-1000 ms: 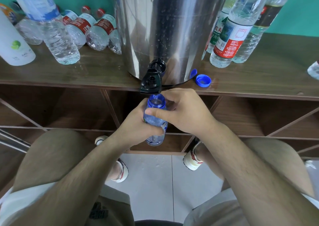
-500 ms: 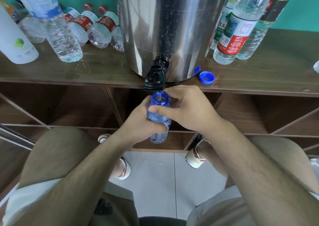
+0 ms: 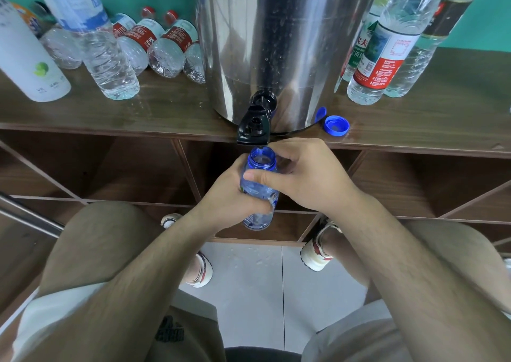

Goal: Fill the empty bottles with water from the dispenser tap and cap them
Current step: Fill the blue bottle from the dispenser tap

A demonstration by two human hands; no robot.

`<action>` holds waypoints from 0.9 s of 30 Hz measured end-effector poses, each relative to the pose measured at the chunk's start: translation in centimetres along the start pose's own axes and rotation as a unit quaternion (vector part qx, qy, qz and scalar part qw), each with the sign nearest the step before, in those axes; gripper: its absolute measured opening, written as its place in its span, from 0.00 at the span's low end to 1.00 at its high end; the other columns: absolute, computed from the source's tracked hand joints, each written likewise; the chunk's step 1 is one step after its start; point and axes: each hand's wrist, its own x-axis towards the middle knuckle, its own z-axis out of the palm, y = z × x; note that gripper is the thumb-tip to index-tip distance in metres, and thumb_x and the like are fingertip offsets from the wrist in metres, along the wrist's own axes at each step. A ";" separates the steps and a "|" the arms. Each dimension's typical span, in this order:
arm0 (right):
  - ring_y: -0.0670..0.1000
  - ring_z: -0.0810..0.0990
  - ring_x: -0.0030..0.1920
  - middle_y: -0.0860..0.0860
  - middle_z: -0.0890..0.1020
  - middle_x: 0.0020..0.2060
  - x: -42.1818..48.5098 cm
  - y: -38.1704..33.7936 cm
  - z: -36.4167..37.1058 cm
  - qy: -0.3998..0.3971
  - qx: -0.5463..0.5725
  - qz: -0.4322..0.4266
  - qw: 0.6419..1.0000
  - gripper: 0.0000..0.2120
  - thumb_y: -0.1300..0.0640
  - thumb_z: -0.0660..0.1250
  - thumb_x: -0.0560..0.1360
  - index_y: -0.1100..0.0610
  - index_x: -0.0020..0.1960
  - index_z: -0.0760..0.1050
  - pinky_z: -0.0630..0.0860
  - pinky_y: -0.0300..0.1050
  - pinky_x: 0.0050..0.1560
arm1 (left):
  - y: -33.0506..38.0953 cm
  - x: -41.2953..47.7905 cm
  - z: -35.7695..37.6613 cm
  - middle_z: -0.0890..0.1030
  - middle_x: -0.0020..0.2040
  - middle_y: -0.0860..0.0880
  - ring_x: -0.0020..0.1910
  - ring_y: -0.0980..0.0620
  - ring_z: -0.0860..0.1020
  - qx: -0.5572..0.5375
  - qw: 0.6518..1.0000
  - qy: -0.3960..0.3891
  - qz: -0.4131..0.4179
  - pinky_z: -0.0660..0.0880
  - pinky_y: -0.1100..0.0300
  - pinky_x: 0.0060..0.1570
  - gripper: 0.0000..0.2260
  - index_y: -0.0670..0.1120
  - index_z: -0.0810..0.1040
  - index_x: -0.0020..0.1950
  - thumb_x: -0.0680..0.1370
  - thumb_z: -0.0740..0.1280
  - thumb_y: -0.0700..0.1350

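I see my left hand (image 3: 224, 196) wrapped around the body of the blue bottle (image 3: 258, 187), fingers curled tight on it. My right hand (image 3: 301, 176) grips the bottle's shoulder, thumb laid across the front and fingers curled behind the neck. The bottle is uncapped, its open mouth just under the black tap (image 3: 253, 125) of the steel dispenser (image 3: 276, 43). I cannot tell whether water is running. A blue cap (image 3: 336, 125) lies on the bench (image 3: 166, 113) beside the dispenser's base.
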 end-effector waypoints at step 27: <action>0.47 0.81 0.43 0.44 0.84 0.40 -0.1 0.4 0.2 -0.003 0.002 0.023 1.000 0.13 0.40 0.75 0.76 0.50 0.50 0.85 0.77 0.49 0.43 | -0.1 0.0 0.0 0.83 0.56 0.54 0.57 0.60 0.82 0.004 1.000 0.002 -0.009 0.78 0.68 0.50 0.35 0.53 0.74 0.68 0.65 0.79 0.34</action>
